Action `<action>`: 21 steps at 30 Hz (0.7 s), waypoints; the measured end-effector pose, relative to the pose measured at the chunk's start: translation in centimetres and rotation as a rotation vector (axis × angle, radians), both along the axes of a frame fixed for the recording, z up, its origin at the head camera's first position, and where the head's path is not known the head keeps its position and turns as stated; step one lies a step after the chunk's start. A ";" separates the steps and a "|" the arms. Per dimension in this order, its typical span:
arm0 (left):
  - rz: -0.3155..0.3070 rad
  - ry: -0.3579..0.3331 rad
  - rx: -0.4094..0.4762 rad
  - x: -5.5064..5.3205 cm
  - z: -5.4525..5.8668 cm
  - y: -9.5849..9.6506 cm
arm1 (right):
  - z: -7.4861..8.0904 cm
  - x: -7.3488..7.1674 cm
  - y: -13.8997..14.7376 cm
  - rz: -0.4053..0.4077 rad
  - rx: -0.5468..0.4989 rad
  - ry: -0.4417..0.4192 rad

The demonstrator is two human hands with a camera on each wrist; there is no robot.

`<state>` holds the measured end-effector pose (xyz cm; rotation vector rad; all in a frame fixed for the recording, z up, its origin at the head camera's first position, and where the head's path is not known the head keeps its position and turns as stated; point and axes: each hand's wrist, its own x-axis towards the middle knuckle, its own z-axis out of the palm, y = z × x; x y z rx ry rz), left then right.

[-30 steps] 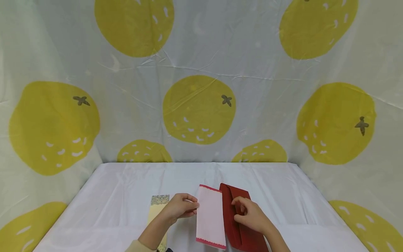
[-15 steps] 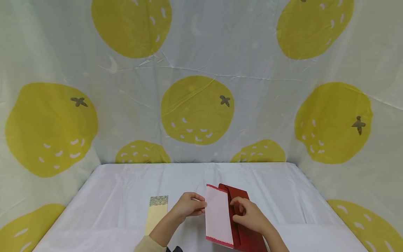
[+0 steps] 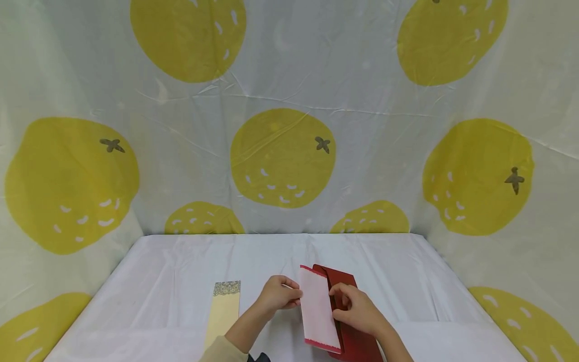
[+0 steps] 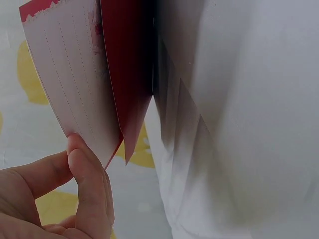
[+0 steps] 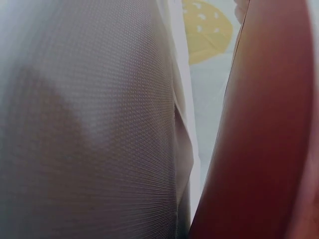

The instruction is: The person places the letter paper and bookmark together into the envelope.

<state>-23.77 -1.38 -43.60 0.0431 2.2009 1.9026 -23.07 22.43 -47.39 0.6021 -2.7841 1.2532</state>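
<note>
Three sides of pale hanging cloth (image 3: 194, 141), creased and glossy, wall in the white-covered table (image 3: 181, 281) that I see through the head camera. Big yellow fruits are printed all over it: one (image 3: 283, 158) sits near the middle of my view, others at 3, 4, 8, 9 and 11 o'clock. Soft folds run through the tabletop cover from its straight far edge towards me.

At 6 o'clock, over the table, the left hand (image 3: 281, 293) pinches a pale pink card (image 3: 317, 307) by its left long edge; the card has ragged crimson borders at its short ends, and dotted lines show in the left wrist view. At 5 o'clock the right hand (image 3: 355, 307) grips a red envelope (image 3: 359, 344), thumb and forefinger bent at its opening. The card's right edge overlaps that opening; I cannot tell whether any of it is inside. At 7 o'clock a cream strip (image 3: 222, 318) with a grey lacy end lies flat on the table.
</note>
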 end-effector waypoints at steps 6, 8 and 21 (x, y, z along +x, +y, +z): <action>0.022 0.003 0.003 0.1 -0.1 0.8 | 0.1 -0.1 -0.1 -0.008 0.004 -0.025; 0.023 0.007 0.006 0.2 -0.2 1.0 | 0.1 -0.1 -0.1 -0.010 0.007 -0.024; 0.023 0.011 0.017 0.3 -0.6 2.6 | 0.0 -0.1 0.0 0.005 0.008 0.007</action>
